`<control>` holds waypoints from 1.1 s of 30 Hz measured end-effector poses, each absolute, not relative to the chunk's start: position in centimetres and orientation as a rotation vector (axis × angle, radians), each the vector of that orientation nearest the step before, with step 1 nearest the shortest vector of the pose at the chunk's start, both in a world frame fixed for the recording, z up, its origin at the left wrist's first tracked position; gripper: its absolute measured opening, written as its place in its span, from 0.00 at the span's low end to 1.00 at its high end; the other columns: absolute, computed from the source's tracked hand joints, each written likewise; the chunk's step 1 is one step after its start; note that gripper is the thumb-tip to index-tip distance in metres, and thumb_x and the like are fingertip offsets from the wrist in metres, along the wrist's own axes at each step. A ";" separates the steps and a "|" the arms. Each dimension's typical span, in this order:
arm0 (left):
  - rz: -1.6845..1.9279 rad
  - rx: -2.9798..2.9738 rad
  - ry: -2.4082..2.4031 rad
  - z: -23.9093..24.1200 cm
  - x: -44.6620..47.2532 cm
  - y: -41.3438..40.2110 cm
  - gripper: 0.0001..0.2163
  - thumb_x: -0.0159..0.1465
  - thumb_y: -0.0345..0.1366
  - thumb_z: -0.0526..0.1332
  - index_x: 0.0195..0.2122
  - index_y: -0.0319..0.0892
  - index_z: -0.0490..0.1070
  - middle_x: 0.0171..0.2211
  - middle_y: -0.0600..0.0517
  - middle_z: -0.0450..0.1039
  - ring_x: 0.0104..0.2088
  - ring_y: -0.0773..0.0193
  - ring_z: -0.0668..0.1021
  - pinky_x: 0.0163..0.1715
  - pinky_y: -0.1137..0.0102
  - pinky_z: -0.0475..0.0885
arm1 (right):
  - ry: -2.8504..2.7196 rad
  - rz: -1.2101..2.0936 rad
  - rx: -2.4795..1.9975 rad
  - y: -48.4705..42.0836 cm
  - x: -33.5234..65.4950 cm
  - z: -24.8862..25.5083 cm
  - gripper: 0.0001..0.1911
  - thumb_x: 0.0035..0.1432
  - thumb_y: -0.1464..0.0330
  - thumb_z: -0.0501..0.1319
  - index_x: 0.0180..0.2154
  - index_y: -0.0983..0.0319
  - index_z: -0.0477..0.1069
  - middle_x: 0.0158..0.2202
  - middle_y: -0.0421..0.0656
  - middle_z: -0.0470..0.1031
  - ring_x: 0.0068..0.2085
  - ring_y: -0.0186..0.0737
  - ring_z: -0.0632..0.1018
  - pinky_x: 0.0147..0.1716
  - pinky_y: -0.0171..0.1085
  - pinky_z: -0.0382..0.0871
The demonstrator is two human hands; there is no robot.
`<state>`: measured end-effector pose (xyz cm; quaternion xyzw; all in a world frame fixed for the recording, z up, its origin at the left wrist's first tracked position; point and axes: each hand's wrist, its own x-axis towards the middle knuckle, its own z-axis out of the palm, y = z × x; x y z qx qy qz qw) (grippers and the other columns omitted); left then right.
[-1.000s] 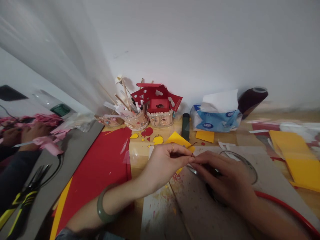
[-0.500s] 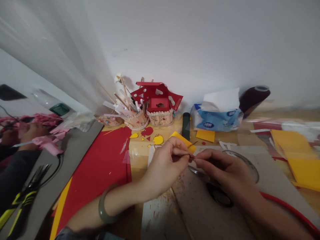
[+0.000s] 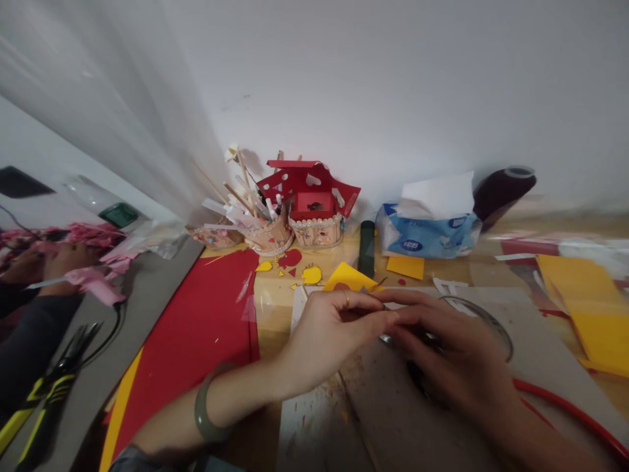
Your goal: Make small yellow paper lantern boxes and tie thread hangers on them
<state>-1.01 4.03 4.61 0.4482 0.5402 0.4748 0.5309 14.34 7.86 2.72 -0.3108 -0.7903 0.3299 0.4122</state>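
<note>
My left hand (image 3: 327, 334), with a ring and a green bangle on its wrist, is closed in a pinch. Its fingertips meet those of my right hand (image 3: 452, 360), which is also closed, thumb against fingers. Whatever sits between the fingertips is small and mostly hidden. Both hands hover over a grey board (image 3: 363, 400) scattered with tiny scraps. A yellow paper piece (image 3: 346, 275) lies just beyond the left fingers. Under my right hand a dark, partly metallic object shows, mostly covered.
Red card (image 3: 196, 347) lies left. Decorated pots (image 3: 317, 233) with sticks and a red box stand behind, beside a dark green tube (image 3: 366, 249) and a tissue pack (image 3: 427, 229). Far left are pliers (image 3: 52, 393), a pink glue gun (image 3: 98, 285) and another person's hands (image 3: 63, 262). Yellow paper (image 3: 584, 295) lies right.
My fingertips have come closer together, with the right fingers now overlapping the left thumb. The small brownish thing pinched between them is now covered.
</note>
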 end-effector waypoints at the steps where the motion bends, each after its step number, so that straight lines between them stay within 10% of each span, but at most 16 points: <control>1: 1.144 1.040 1.293 4.6 -1.0 4.1 0.06 0.52 0.36 0.66 0.28 0.40 0.77 0.28 0.52 0.77 0.30 0.67 0.75 0.33 0.73 0.70 | -2.030 0.730 -0.767 7.7 14.4 2.5 0.06 0.56 0.71 0.59 0.30 0.57 0.74 0.40 0.44 0.78 0.39 0.41 0.80 0.27 0.33 0.75; 22: 1.205 1.044 1.372 4.3 -0.6 3.9 0.03 0.51 0.28 0.58 0.24 0.40 0.63 0.19 0.60 0.61 0.21 0.75 0.63 0.21 0.77 0.57 | -2.121 0.144 -0.626 7.1 13.7 1.6 0.07 0.56 0.77 0.57 0.32 0.60 0.69 0.36 0.45 0.75 0.31 0.33 0.79 0.26 0.30 0.74; 33: 1.179 0.810 1.207 4.7 -0.8 4.6 0.03 0.55 0.28 0.61 0.26 0.38 0.68 0.19 0.56 0.73 0.22 0.73 0.75 0.27 0.77 0.70 | -1.948 0.778 -0.886 8.3 13.9 2.8 0.09 0.52 0.73 0.58 0.22 0.60 0.71 0.34 0.44 0.74 0.25 0.31 0.76 0.19 0.29 0.70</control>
